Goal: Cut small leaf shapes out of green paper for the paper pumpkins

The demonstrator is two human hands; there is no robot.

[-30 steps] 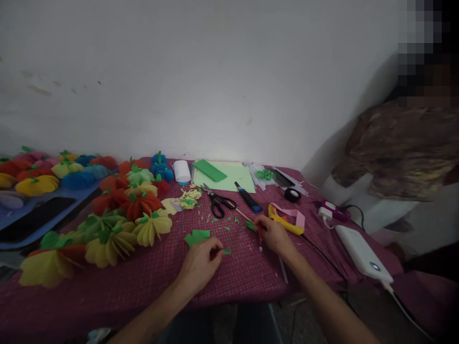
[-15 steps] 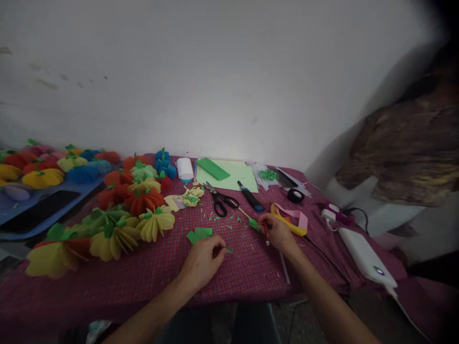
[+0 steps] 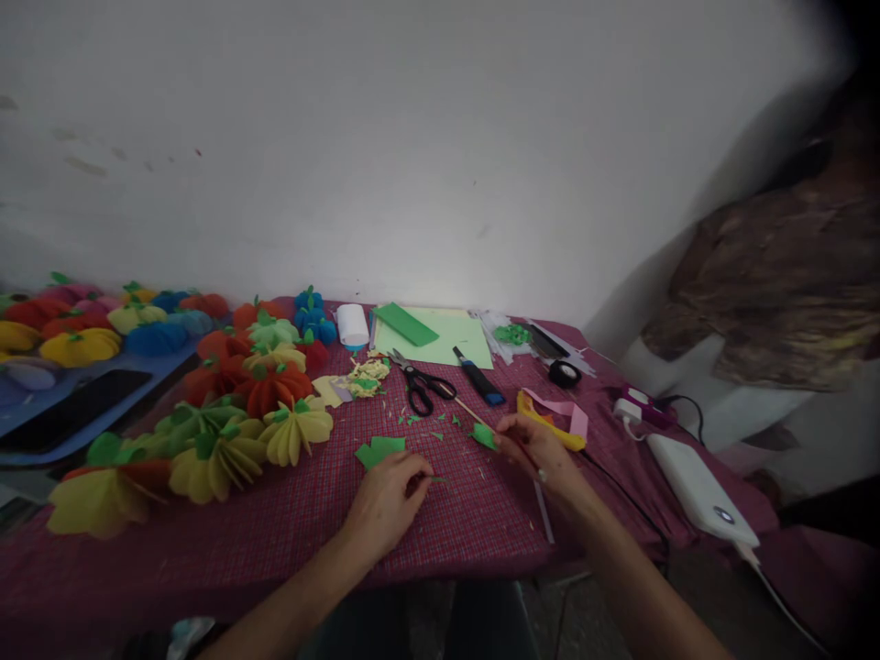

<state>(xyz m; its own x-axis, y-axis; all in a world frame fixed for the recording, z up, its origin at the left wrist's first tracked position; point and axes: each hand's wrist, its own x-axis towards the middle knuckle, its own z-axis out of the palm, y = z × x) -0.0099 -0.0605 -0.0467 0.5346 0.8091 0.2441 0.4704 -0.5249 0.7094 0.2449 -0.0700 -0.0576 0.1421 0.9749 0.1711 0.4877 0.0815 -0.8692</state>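
Note:
My left hand (image 3: 389, 500) rests near the table's front with thumb and forefinger pinched. A small green paper scrap (image 3: 438, 479) pokes out between its fingertips. Under and behind that hand lie folded green paper pieces (image 3: 380, 450). My right hand (image 3: 540, 447) is closed around a thin red pencil-like stick (image 3: 528, 453) with a pale end, tilted down toward my wrist. Just left of its fingertips is a green paper piece (image 3: 483, 435), at the end of a thin pale stick (image 3: 468, 407). Behind the right hand lies a yellow glue gun (image 3: 565, 435) with a cable.
Black scissors (image 3: 421, 390), a blue-black cutter (image 3: 479, 377) and black tape (image 3: 565, 373) lie farther back. Paper pumpkins (image 3: 275, 390) crowd the left. A white power bank (image 3: 702, 486) and a pink strip (image 3: 578, 419) are at right. Another person (image 3: 770, 284) stands there.
My right hand has tipped the red stick from nearly upright to a slant, its pale end swinging toward my wrist. The left hand stays almost still.

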